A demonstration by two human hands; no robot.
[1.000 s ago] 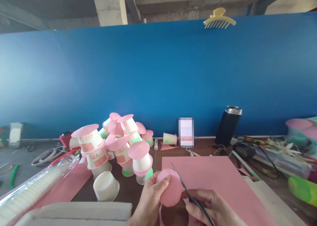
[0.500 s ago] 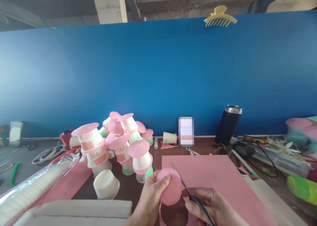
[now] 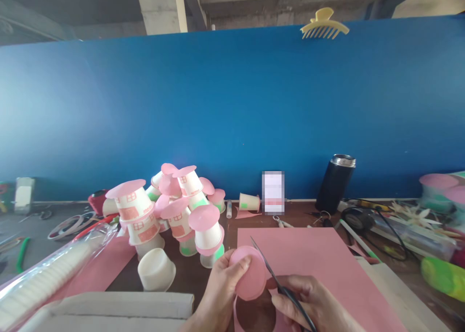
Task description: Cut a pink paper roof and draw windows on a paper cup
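Note:
Between the thumb and fingers of my left hand is a round pink paper disc, tilted up toward me. My right hand grips a pair of scissors by the dark handles. Their blades point up and to the left, along the disc's right edge, and look nearly closed. Below the disc lies a pink paper offcut with a round hole in it, partly hidden by my hands. A large pink paper sheet lies flat behind and right of my right hand.
Several paper cups with pink disc tops stand stacked at the left. Nearer me sits a plain white cup, upside down. A wrapped sleeve of cups lies far left. A phone and a black flask stand by the blue partition.
Almost nothing differs. The view has shifted very slightly; both hands, the disc and the scissors keep nearly the same positions.

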